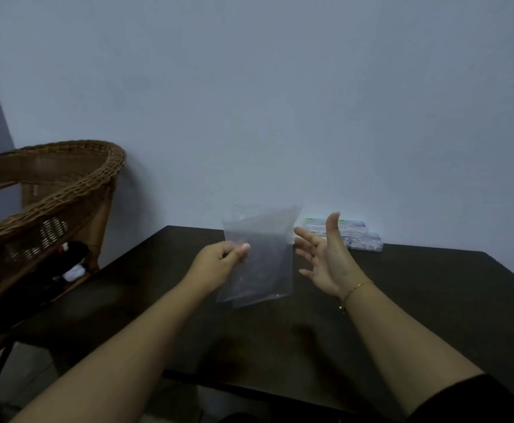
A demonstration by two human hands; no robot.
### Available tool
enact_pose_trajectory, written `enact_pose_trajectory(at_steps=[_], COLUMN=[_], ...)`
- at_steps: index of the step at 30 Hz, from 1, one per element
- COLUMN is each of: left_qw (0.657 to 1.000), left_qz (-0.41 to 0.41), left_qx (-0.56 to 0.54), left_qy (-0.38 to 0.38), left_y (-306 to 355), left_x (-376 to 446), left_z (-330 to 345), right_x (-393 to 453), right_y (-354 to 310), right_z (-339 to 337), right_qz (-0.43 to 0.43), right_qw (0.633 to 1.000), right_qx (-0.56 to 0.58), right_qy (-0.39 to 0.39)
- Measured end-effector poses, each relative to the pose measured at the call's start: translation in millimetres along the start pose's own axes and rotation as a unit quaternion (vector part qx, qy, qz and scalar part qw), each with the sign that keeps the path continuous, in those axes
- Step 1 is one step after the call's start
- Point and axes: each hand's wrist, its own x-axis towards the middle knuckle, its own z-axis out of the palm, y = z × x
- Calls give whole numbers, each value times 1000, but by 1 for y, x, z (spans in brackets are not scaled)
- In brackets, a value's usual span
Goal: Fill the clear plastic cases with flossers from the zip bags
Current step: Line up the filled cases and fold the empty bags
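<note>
Zip bags [261, 257], thin, clear and flat, are hanging above the dark matte desk [417, 300], pinched near one edge between the thumb and curled fingers of the left hand [222, 261]. The right hand [325, 254] is hovering just beside them, palm facing in, its grip spread and holding nothing. Clear plastic cases [353, 236], boxy with pale printing, are lying at the desk's far edge by the wall, and a woven wicker chair [60, 190] is standing to the left.

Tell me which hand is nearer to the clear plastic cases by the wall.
Right. The right hand is raised open just in front of the clear plastic cases, overlapping them in view. The left hand is farther left, its fingers pinching the zip bags.
</note>
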Motion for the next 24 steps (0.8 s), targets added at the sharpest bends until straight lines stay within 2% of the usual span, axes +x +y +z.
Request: enact_pose_trajectory(at_steps=[5,9,12,16,19,24], left_qw=[1000,999,997,995,993,975], left_qz=[-3,-29,-61,-44,-69,-113], left_qx=[-20,-17,-37,-69,-80,-188], left_qy=[-5,13,22,-52,-50,-45], left_y=[17,29,41,37,31,37], left_x=[-10,-17,-28,-43,-47,-60], left_z=[4,6,10,8,3,0], right_x=[-25,-34,-40,-48,-58,-62], right_y=[0,8,15,17,17,24], right_z=[3,10,18,30,37,44], right_qz=[-17,-24,-4,30,36,57], right_qw=[997,988,993,993,995,992], right_qx=[-80,-153,-92,36,50,-2], right_qy=[-5,30,78,107,82,108])
